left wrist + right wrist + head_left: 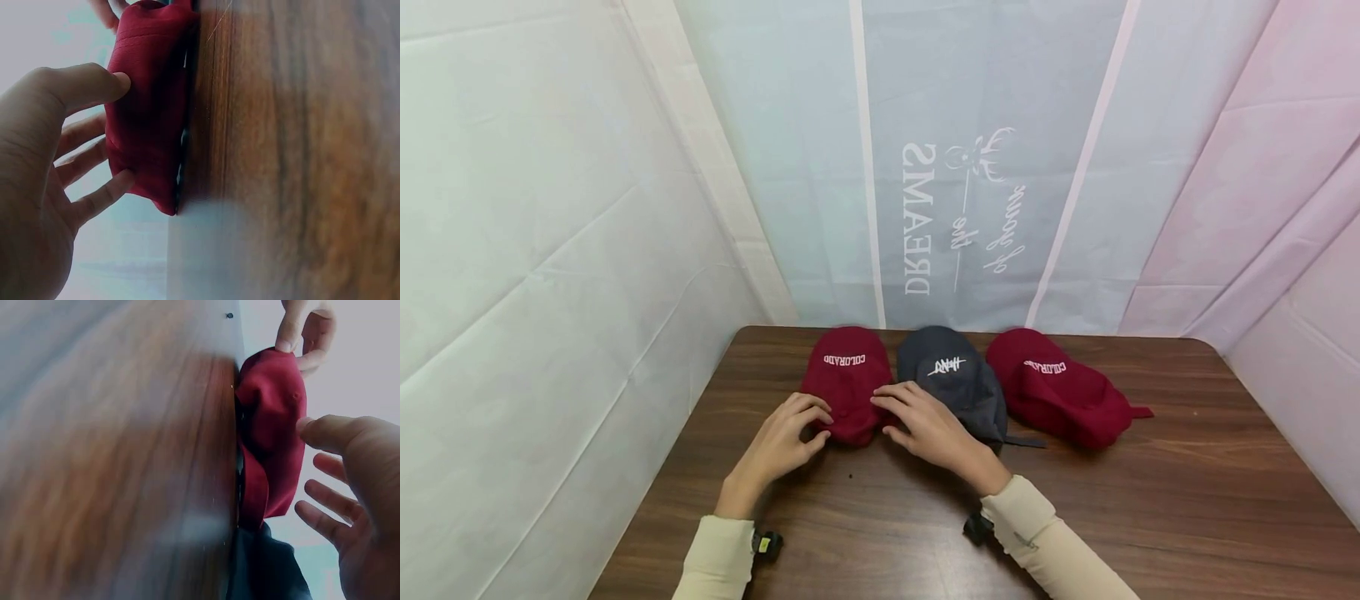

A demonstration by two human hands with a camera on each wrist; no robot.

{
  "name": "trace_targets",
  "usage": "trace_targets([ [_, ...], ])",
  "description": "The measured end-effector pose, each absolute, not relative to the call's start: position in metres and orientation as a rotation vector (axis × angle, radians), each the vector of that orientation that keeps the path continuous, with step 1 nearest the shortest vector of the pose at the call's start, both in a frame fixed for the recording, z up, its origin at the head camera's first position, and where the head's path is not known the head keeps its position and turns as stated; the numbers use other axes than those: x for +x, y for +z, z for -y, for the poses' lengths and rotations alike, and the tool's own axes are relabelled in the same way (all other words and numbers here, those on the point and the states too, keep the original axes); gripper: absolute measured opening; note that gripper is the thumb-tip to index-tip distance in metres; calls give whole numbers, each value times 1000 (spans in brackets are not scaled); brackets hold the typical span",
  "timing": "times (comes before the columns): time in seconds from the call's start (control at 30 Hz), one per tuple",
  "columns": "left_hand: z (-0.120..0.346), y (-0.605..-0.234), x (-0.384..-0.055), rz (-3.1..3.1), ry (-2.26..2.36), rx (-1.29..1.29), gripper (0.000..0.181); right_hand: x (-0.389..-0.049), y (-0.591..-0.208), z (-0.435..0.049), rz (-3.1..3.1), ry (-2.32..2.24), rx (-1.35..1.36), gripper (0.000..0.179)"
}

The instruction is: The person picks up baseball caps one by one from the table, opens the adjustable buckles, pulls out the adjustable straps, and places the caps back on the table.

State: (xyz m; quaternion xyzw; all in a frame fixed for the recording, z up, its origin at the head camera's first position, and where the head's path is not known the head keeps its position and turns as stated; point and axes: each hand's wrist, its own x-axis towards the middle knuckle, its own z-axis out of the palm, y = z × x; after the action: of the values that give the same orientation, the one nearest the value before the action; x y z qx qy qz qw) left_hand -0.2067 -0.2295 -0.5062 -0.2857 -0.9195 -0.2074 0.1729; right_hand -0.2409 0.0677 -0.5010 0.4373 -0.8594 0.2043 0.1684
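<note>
A dark red cap (847, 375) with white COLORADO lettering lies at the left of a row on the table. My left hand (786, 437) is at its near left edge, fingers spread and slightly bent. In the left wrist view, that hand's thumb and little finger touch the red cloth (147, 100). At the same cap's right side is my right hand (928, 425), overlapping the dark grey cap (943, 367) with its white mark. The right wrist view has the right thumb at the red cap (275, 419), the other fingers apart from it.
Right of the grey cap lies a second red COLORADO cap (1060, 392), its strap (1141, 412) sticking out rightward. All rest on a brown wooden table (880, 533). A printed cloth wall (985, 83) rises behind, and a white one (550, 292) stands along the left.
</note>
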Motion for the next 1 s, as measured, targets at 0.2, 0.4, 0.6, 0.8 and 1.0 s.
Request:
trace_targets([
  [0.2,228,-505,-207,2625,-591,-804,14,-241,-503,-61,2431,550,1272,48],
  [0.4,227,-504,-207,2635,-596,-799,13,-242,-504,-57,2421,476,1264,37],
  [0.6,227,-504,-206,2632,-598,-792,13,-242,-504,-56,2409,413,1257,22],
  [0.8,226,-503,-206,2617,-612,-802,13,-241,-504,-56,2382,411,1241,15],
  [1.0,227,-504,-205,2609,-625,-803,14,-240,-503,-56,2376,422,1228,15],
])
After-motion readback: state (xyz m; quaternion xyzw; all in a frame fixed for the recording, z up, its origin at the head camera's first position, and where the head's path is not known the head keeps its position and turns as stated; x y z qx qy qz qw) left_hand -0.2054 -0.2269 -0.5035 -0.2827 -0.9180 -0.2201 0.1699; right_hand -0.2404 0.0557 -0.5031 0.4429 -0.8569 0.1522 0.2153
